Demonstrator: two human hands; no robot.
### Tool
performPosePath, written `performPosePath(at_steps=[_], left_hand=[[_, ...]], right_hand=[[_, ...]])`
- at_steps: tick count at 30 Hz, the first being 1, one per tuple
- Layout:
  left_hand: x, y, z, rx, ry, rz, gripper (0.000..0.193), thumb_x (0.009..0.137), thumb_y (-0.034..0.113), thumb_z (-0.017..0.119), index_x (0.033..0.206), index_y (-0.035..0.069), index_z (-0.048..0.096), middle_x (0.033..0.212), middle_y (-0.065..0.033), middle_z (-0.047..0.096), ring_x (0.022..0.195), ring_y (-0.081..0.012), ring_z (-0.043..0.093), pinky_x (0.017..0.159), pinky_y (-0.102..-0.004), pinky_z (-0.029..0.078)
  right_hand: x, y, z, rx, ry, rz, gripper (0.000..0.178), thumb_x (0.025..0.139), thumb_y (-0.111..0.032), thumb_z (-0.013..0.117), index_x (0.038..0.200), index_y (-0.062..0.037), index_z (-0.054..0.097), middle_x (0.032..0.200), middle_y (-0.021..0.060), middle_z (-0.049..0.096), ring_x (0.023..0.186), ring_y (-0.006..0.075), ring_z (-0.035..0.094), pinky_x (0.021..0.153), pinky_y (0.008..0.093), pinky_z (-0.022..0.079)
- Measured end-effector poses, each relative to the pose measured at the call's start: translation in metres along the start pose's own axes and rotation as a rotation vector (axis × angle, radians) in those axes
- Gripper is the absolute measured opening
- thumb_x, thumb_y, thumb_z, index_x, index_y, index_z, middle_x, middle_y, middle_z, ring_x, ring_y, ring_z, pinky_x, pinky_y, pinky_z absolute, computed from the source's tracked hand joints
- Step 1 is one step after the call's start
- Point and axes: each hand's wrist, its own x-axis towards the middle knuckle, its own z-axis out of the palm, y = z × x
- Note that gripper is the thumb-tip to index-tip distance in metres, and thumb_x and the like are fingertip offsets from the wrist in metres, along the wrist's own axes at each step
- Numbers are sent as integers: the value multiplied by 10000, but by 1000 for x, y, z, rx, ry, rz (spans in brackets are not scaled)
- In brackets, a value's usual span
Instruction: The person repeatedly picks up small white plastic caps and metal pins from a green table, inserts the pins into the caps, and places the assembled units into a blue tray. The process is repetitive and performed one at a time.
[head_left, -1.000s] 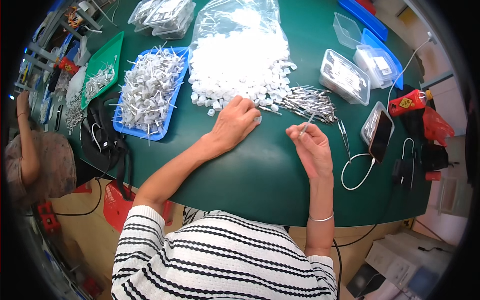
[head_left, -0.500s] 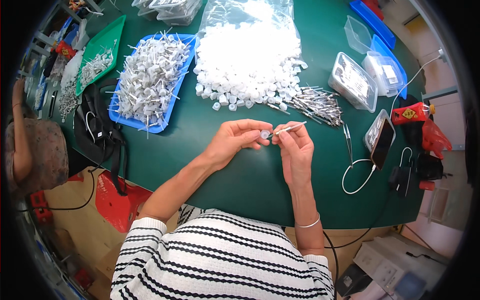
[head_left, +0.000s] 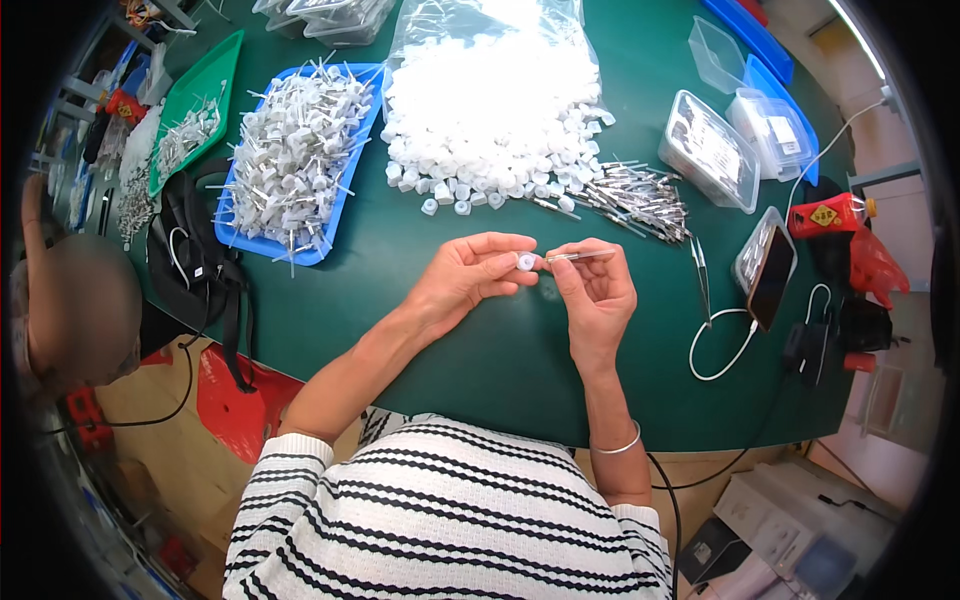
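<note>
My left hand [head_left: 468, 278] pinches a small white plastic cap [head_left: 526, 262] between thumb and fingers above the green table [head_left: 400, 300]. My right hand [head_left: 595, 293] holds a thin metal pin [head_left: 580, 256] by its shaft, its tip meeting the cap. Both hands hover close together in front of me. Behind them lies a large heap of white caps [head_left: 495, 120] on a clear bag, and a pile of metal pins [head_left: 632, 195] to its right.
A blue tray [head_left: 292, 160] of assembled white pieces sits at the left, a green tray [head_left: 190, 125] beyond it. Clear plastic boxes [head_left: 712, 150], a phone [head_left: 768, 272] with a white cable, tweezers [head_left: 700, 275] and a red bottle [head_left: 830, 215] are at the right. Another person [head_left: 70, 310] sits far left.
My left hand left the cap heap with a cap and came toward me. My right hand brought a pin to it, and both now meet.
</note>
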Motion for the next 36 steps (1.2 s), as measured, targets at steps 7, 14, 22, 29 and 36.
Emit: performPosePath(at_steps=[7,14,22,29,36], left_hand=[[0,-3,-1,2,-8,1,293,909,99,601,1173,-27,578,1028,-114,659,913,-174,673,731,-210,570],[-1,-4,1,29,-12,8,290,911,122,604,1164,-20,589,1039,-100,655,927,-170,668,748,-222,557],[-2,-3,4,27,17,-1,290,899,107,619,1158,-20,595,1048,-103,657,909,-166,671,735,-217,561],[-2,-4,3,16,5,-5,280,902,99,610,1155,-22,597,1045,-99,658,911,-163,670,734,-217,562],[-2,-5,1,19,-3,2,275,905,97,605,1155,-20,599,1038,-94,659,902,-152,668,733,-216,562]], right_hand=[[-4,-2,4,-167,6,-63,144,869,-8,637,984,4,550,917,70,632,831,122,622,766,246,501],[-4,-3,6,-262,10,-115,129,851,-4,647,954,7,570,870,65,635,800,121,620,732,248,507],[-4,1,4,-365,27,-147,131,824,-22,673,925,-2,592,832,63,634,761,139,623,694,259,502],[-4,0,4,-400,21,-166,128,821,-22,673,919,-5,592,824,71,634,747,152,627,690,264,504],[-4,0,4,-418,4,-179,123,818,-18,671,912,-7,592,824,71,630,740,160,627,687,268,504]])
